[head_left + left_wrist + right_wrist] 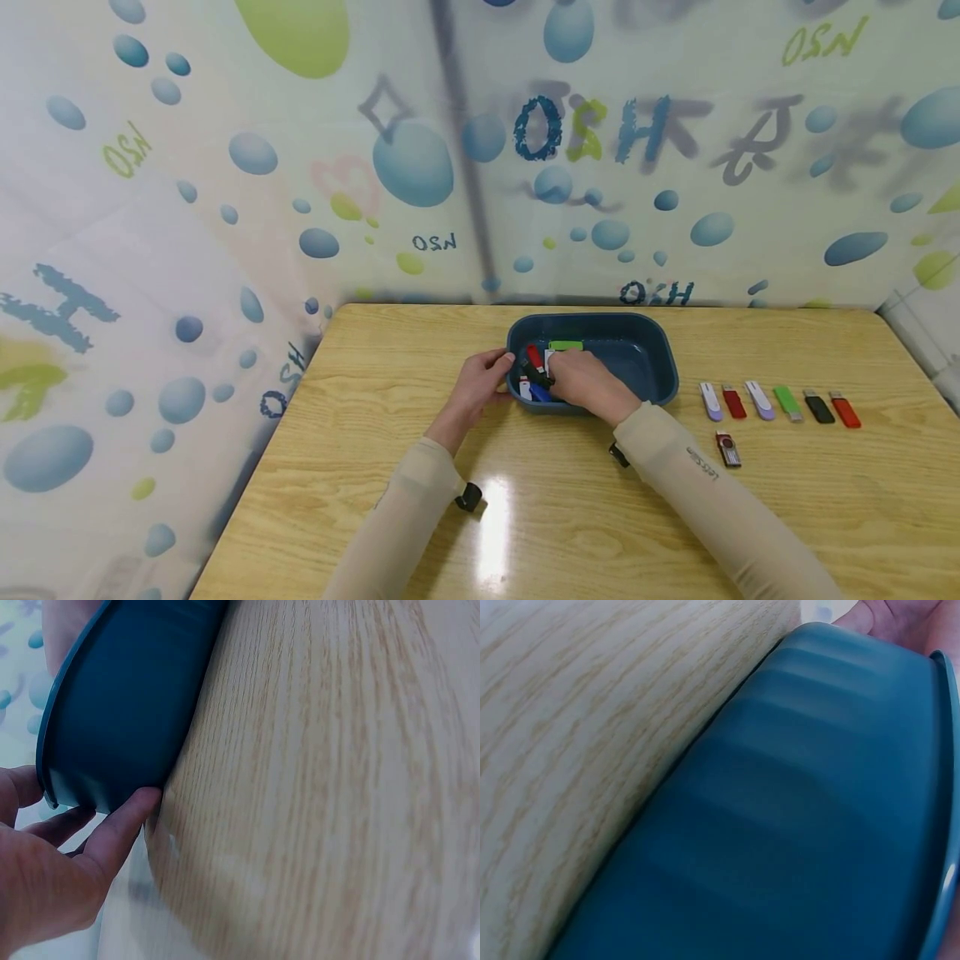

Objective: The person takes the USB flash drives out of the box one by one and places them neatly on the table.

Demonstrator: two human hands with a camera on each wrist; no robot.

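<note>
A dark blue plastic bin (633,354) stands on the table, with several USB flash drives in its left half. Among these are a red flash drive (534,357), a green flash drive (566,345), a blue flash drive (539,392) and a black flash drive (536,372). My left hand (480,385) holds the bin's left end, thumb at the rim and fingers against the outer wall. My right hand (585,379) reaches over the near rim into the bin, fingertips beside the black drive. Its fingers are mostly hidden, so I cannot tell whether they grip it.
Right of the bin, several flash drives lie in a row on the wooden table (360,417), from a white and purple flash drive (711,402) to a red flash drive (845,410). A dark red flash drive (727,449) lies below the row. A printed curtain (480,208) hangs behind the table.
</note>
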